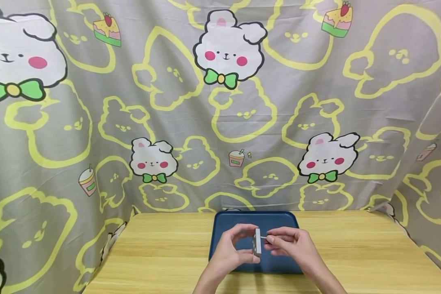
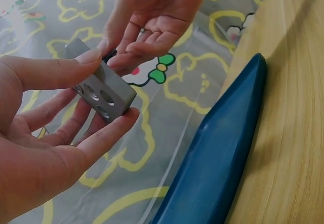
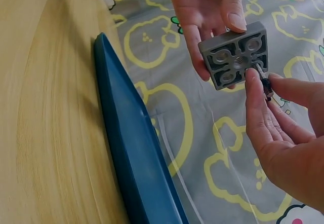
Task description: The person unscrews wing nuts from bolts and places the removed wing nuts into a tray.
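My left hand [image 1: 230, 251] grips a grey square plate [image 1: 257, 242] by its edges, standing it on end above the blue tray. Round holes [image 2: 107, 98] pass through the plate's flat face in the left wrist view. Its ribbed, recessed side [image 3: 239, 62] has a round hole in each corner and one in the middle. Between thumb and fingers my right hand [image 1: 293, 246] pinches a bolt [image 3: 260, 73] with a threaded shank and a black part at the pinched end. The shank's tip lies right at a corner hole on the ribbed side.
Below both hands a dark blue tray [image 1: 239, 219] with a raised rim lies on the light wooden table [image 1: 161, 249]. A grey curtain [image 1: 191, 122] printed with cartoon animals hangs behind the table and along both sides.
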Demonstrator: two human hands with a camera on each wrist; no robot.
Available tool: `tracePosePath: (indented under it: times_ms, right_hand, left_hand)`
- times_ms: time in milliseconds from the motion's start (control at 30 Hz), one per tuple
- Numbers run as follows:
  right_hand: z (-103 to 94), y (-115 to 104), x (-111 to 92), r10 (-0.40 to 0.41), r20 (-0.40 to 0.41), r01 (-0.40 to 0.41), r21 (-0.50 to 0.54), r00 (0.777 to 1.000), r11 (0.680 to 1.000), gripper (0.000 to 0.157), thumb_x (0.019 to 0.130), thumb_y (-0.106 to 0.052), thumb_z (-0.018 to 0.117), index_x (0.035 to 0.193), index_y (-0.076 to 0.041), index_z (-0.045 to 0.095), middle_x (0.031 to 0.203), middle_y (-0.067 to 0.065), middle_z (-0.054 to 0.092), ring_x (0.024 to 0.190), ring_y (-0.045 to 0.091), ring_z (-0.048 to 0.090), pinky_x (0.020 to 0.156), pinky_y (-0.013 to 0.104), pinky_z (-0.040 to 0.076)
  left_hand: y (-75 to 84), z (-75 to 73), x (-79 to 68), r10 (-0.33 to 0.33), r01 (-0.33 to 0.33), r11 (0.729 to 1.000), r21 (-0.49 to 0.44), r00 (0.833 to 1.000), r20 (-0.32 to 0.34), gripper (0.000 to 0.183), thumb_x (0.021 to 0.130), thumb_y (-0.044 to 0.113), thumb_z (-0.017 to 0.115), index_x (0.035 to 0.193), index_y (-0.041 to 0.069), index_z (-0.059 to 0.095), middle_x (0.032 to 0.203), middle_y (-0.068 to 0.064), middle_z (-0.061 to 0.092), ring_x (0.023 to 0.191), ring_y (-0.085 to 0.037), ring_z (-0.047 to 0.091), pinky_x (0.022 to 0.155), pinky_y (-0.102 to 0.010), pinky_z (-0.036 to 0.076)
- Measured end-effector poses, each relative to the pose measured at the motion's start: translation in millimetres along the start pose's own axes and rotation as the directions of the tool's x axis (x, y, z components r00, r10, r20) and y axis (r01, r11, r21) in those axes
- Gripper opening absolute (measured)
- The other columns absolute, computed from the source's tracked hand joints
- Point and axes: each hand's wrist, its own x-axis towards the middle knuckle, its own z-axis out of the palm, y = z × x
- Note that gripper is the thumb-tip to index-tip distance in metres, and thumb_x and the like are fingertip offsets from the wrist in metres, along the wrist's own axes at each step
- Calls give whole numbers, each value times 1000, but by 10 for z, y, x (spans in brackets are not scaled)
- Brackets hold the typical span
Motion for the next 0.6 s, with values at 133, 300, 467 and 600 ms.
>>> tracePosePath:
  times_ms: [133,300,467,600]
  right_hand:
    - [-8,8,7,-2,-2,2,-4,1000,1000,38,96,-17,74,121,10,68,107,25,74,92,29,76,81,41,63]
    - [-9,13,6,-17,-8,17,-27,1000,999,36,95,-17,76,119,9,68,106,24,74,92,29,76,80,41,63]
    - [4,6,-9,-74,-27,71,-94,997,993,33,93,-15,77,115,8,69,103,20,75,90,27,76,78,42,64]
    - [27,-3,-25,-167,-33,159,-180,985,971,28,92,-12,78,111,7,71,104,21,74,88,25,76,75,37,64]
  left_hand:
    - [-1,10,2,-8,8,1000,4,1000,-4,62,73,-16,80,129,5,66,128,-12,64,124,-28,58,90,-38,60]
    - [-11,12,5,-22,22,1000,-3,1000,-6,62,73,-17,80,129,5,66,128,-12,65,124,-29,59,90,-38,60]
    - [-26,3,8,-33,33,999,-20,999,2,61,75,-15,80,130,5,66,129,-12,65,124,-28,59,93,-41,59]
    - [-47,-16,13,-25,26,999,-22,1000,15,59,78,-10,81,132,5,64,131,-14,64,124,-27,59,96,-42,58]
